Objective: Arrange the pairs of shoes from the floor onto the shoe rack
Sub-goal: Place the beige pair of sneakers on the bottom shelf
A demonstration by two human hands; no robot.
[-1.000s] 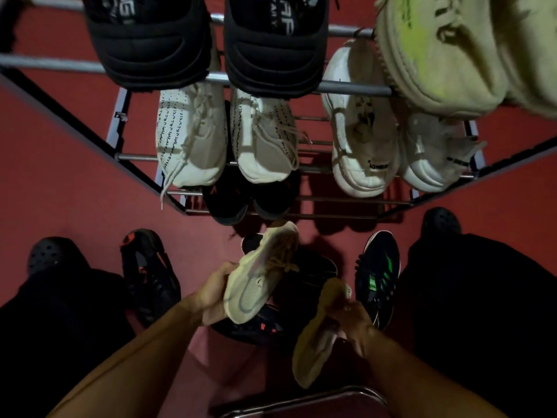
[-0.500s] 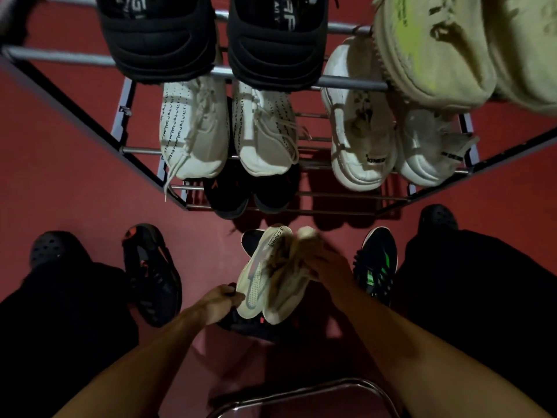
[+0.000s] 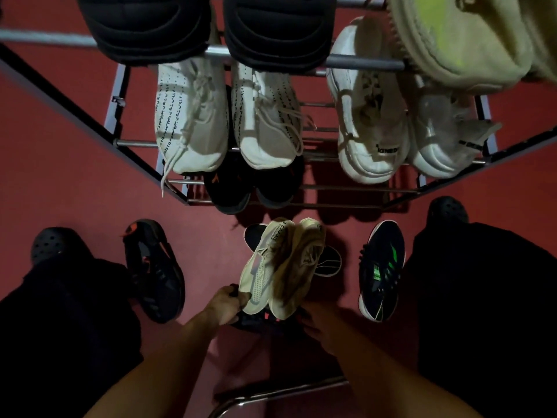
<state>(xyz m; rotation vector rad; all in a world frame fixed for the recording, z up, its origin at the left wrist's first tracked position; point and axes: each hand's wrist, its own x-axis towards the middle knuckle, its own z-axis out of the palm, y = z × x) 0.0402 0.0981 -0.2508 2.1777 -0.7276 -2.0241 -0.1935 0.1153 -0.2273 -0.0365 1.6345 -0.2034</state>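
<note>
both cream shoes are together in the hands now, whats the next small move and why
Probably lift the cream pair forward onto the bottom tier, right of the black shoes. The left hand pinches one heel, and that stretch of rail looks free.

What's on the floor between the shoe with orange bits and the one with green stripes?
In the head view, the cream pair held by the left hand hangs between the orange-accented shoe and the green-striped shoe, over dark shoes on the floor.
</note>
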